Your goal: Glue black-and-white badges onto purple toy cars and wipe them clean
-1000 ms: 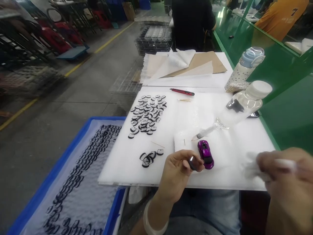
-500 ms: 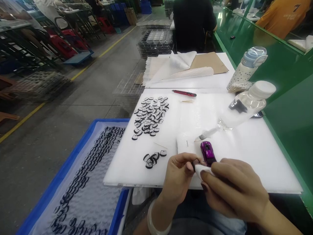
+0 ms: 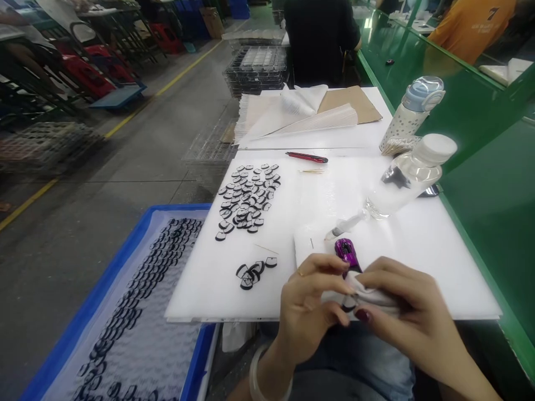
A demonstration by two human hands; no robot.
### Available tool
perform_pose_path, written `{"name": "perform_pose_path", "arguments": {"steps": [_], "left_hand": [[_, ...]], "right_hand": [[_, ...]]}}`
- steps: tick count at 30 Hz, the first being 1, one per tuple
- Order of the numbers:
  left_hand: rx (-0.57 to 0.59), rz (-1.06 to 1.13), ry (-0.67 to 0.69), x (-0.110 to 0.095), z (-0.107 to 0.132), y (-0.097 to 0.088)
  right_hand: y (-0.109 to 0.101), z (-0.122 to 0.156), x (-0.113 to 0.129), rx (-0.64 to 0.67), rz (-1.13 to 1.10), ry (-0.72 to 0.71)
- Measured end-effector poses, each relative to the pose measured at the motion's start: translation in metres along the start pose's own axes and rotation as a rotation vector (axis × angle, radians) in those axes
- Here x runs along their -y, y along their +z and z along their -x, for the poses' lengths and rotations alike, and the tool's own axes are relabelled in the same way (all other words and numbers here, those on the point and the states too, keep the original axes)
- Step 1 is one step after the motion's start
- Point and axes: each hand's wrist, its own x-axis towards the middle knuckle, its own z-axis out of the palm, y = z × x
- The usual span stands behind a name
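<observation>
My left hand (image 3: 307, 312) has thumb and fingers curled around a small clear piece with a black edge (image 3: 348, 304). A white cloth (image 3: 378, 298) is bunched in my right hand (image 3: 412, 312), its edge against the piece; my right thumb also reaches close to it. Just beyond my fingers lies a purple toy car (image 3: 346, 252), partly covered by my left fingers and the cloth. Similar black-edged pieces lie on the white board (image 3: 209, 298) in a small cluster (image 3: 251, 274) and a larger spread (image 3: 246, 195).
On the floor side stands a blue-rimmed tray (image 3: 100, 278) with rows of dark pieces. A clear bottle with a nozzle (image 3: 403, 184), a dotted flask (image 3: 412, 114), cotton swabs (image 3: 399, 146) and a red cutter (image 3: 307, 157) rest on the table. A person in black (image 3: 320, 42) sits ahead.
Both hands have shifted slightly. My left fingers have spread and re-gripped around the piece, which now shows its clear face beside the cloth. The whole view has drifted a little left.
</observation>
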Motion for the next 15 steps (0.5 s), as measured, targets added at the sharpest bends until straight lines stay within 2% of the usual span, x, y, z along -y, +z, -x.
{"name": "perform_pose_path", "arguments": {"steps": [2, 3, 6, 11, 15], "left_hand": [[0.051, -0.193, 0.117, -0.001, 0.003, -0.001], [0.062, -0.241, 0.14, -0.001, 0.004, -0.001], [0.064, -0.253, 0.127, -0.003, 0.006, -0.001], [0.107, -0.149, 0.094, -0.006, 0.004, 0.0], [0.084, 0.164, -0.081, -0.005, 0.002, 0.004]], "right_hand": [[0.004, 0.003, -0.003, 0.05, -0.324, 0.184], [0.007, 0.003, -0.004, 0.028, -0.461, 0.226], [0.02, 0.004, -0.004, -0.072, -0.718, 0.324], [0.033, 0.008, -0.004, -0.066, -0.851, 0.431], [0.025, 0.012, -0.013, -0.132, -0.76, 0.421]]}}
